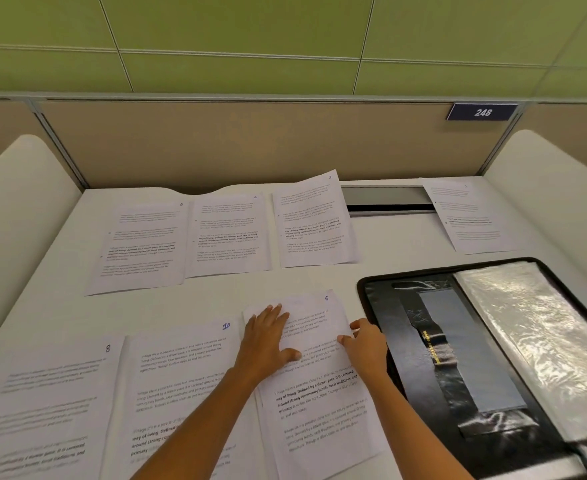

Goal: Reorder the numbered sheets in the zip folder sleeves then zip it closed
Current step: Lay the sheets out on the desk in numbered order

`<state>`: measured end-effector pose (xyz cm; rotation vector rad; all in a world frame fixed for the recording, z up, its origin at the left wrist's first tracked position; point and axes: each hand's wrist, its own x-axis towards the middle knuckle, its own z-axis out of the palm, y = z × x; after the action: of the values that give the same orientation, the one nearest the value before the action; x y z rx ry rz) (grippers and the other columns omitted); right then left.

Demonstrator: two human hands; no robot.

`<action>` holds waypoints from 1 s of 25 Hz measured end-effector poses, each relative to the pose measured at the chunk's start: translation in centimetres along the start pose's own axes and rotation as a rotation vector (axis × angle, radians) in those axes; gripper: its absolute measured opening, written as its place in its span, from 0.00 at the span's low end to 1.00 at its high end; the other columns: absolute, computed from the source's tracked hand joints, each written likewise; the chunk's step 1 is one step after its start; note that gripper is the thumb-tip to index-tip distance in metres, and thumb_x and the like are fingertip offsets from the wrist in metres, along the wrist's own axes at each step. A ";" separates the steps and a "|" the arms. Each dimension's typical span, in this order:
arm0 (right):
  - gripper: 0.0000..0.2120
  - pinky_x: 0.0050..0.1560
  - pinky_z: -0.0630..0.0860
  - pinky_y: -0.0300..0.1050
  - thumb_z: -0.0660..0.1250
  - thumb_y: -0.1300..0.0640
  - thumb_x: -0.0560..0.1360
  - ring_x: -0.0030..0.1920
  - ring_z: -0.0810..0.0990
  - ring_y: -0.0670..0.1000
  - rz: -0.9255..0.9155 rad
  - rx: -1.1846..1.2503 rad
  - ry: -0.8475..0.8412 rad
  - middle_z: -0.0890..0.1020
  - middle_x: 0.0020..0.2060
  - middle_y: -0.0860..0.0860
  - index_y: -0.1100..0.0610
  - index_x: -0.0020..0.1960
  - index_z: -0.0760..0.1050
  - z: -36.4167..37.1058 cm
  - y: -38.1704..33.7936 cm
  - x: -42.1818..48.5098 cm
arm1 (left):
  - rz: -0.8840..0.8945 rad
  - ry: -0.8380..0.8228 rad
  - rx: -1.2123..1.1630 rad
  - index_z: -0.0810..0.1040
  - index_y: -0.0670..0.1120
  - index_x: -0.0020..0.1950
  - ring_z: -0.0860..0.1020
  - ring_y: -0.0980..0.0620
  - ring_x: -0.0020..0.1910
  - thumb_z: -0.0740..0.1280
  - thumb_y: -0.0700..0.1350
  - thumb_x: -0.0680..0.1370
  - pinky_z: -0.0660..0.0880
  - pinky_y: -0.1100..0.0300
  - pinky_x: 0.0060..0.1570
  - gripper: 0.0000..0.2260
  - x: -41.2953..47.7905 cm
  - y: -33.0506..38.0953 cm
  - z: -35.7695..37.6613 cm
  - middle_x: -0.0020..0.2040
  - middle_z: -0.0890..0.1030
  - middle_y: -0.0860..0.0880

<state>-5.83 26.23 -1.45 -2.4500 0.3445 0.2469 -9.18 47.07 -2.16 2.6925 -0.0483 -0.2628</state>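
Left hand (267, 341) lies flat with its fingers spread, pressing the upper part of the sheet marked 6 (319, 403). Right hand (366, 344) curls in at that sheet's right edge, thumb and forefinger on the margin. It looks like a pinch, though the view is too soft there to be sure the paper is between them.

Biggest first: the white desk (319, 278) carries everything. On its right side the black zip folder (385, 317) lies open and flat, just beside the held sheet, with its clear sleeves (534, 334) on the far half, shiny and crinkled. Its long axis runs away from the person, tilted a little to the left.

Sheets come next. The front row has sheet 8 (49, 393), sheet 10 (181, 368), then the sheet marked 6. In the back row sit sheet 4 (229, 237), sheet 3 (314, 223) and two more with numbers too blurred to call.

The sheet marked 6 is in portrait, long axis pointing away from the person and leaning slightly left, its number at the far right corner.

On handling, it is single paper: light, floppy, easy to crease and quick to slide on this smooth desk. An edge or corner pinch with the flat hand steadying it seems the sound grip. The sleeves are likely to be slippery and clingy, so the sheet probably needs to be fed in squarely.
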 end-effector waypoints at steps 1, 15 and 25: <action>0.17 0.43 0.73 0.40 0.72 0.55 0.74 0.50 0.78 0.53 0.000 -0.010 0.003 0.79 0.52 0.55 0.59 0.59 0.74 0.1 0.2 -0.3 | 0.001 -0.024 0.028 0.54 0.48 0.79 0.46 0.51 0.78 0.68 0.63 0.73 0.44 0.50 0.76 0.41 -0.1 0.0 0.2 0.80 0.50 0.50; 0.05 0.41 0.70 0.38 0.68 0.60 0.77 0.41 0.76 0.47 -0.046 0.016 0.130 0.82 0.45 0.53 0.60 0.50 0.79 -0.9 0.6 -0.6 | 0.030 -0.037 0.058 0.51 0.48 0.79 0.46 0.51 0.78 0.66 0.62 0.75 0.44 0.51 0.75 0.40 -0.6 0.1 0.2 0.80 0.48 0.50; 0.05 0.39 0.73 0.36 0.69 0.54 0.76 0.41 0.78 0.47 -0.080 0.029 0.171 0.81 0.45 0.49 0.55 0.48 0.79 -0.3 0.7 -1.7 | 0.028 -0.040 0.051 0.52 0.49 0.79 0.45 0.51 0.78 0.64 0.63 0.75 0.44 0.51 0.76 0.39 -0.8 0.0 0.8 0.80 0.47 0.50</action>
<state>-7.60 25.81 -1.24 -2.4556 0.3200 -0.0024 -10.12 46.79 -2.72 2.7346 -0.1055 -0.3107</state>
